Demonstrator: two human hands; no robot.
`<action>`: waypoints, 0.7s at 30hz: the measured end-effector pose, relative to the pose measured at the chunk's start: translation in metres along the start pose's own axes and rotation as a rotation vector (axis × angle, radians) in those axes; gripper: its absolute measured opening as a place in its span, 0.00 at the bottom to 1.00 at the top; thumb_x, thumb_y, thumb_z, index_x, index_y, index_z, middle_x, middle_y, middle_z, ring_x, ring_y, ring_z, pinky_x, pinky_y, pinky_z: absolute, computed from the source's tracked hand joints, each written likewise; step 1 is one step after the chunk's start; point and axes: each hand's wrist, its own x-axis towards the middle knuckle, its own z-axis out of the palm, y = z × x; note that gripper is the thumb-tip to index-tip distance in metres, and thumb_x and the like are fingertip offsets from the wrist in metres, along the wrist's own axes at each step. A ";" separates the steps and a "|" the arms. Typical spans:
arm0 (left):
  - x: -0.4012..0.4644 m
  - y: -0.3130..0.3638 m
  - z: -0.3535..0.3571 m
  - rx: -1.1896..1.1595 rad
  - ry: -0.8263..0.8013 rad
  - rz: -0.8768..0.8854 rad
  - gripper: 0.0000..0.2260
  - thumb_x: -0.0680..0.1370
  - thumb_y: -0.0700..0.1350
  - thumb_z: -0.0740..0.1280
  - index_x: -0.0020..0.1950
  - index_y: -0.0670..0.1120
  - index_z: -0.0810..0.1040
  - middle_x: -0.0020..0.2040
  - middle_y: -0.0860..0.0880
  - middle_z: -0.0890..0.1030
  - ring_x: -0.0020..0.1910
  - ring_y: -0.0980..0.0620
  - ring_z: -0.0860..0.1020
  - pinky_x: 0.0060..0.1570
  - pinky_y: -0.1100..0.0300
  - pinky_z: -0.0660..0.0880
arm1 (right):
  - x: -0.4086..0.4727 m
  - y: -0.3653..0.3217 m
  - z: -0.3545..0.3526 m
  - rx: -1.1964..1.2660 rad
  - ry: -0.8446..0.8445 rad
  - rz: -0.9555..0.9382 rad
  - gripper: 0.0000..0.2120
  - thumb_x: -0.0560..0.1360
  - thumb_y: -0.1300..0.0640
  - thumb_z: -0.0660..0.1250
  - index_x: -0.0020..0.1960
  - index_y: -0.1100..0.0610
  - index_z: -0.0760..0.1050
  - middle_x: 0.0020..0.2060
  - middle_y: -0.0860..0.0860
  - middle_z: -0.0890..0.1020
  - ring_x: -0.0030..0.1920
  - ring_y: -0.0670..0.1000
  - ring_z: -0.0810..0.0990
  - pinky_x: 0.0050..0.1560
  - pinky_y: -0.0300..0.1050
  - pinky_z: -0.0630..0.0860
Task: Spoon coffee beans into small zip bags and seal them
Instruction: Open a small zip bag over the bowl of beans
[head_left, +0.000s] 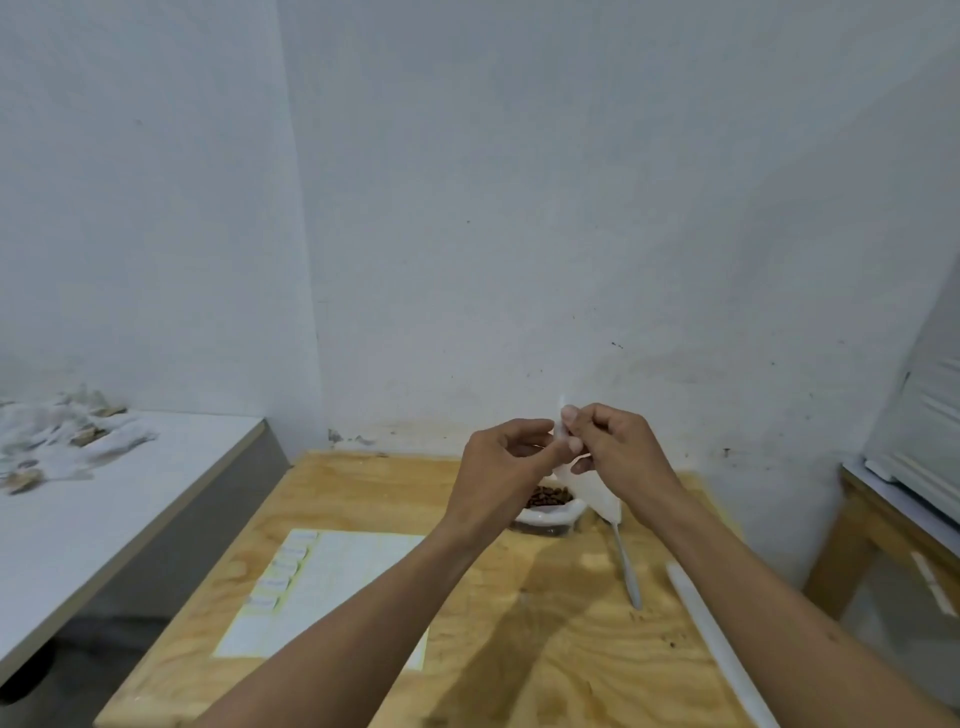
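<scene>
Both hands are raised above the far side of the wooden table (363, 488). My left hand (498, 467) and my right hand (618, 452) pinch the top edge of a small clear zip bag (589, 488), which hangs down between them; I cannot tell what is inside it. Behind and below the hands sits an open white bag of brown coffee beans (545, 501). A pale spoon (626, 564) lies on the table to the right of the beans, handle toward me.
A white sheet (343, 582) with a row of small white labels (280, 571) along its left edge lies on the table's left half. A long white strip (717, 639) rests at the right. A white counter (104, 499) with crumpled bags stands on the left; a second wooden table (883, 525) on the right.
</scene>
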 end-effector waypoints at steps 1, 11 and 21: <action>0.001 0.000 -0.003 -0.009 -0.009 -0.007 0.18 0.73 0.50 0.79 0.59 0.44 0.84 0.47 0.48 0.88 0.49 0.52 0.86 0.54 0.59 0.81 | 0.001 0.003 0.001 0.016 -0.028 0.002 0.17 0.82 0.51 0.66 0.43 0.64 0.80 0.33 0.50 0.84 0.36 0.49 0.84 0.39 0.44 0.80; 0.022 -0.019 -0.009 0.066 -0.064 -0.032 0.05 0.76 0.45 0.75 0.47 0.44 0.87 0.41 0.46 0.88 0.45 0.47 0.86 0.50 0.55 0.83 | 0.015 0.029 0.009 -0.025 -0.119 -0.001 0.15 0.83 0.53 0.65 0.41 0.61 0.80 0.34 0.53 0.82 0.36 0.50 0.82 0.37 0.42 0.79; 0.054 -0.023 -0.011 0.016 -0.036 -0.039 0.08 0.80 0.39 0.70 0.45 0.37 0.86 0.37 0.41 0.86 0.38 0.45 0.85 0.42 0.53 0.84 | 0.040 0.024 0.007 -0.036 -0.139 0.092 0.15 0.83 0.61 0.61 0.38 0.63 0.76 0.31 0.53 0.79 0.33 0.51 0.79 0.37 0.44 0.80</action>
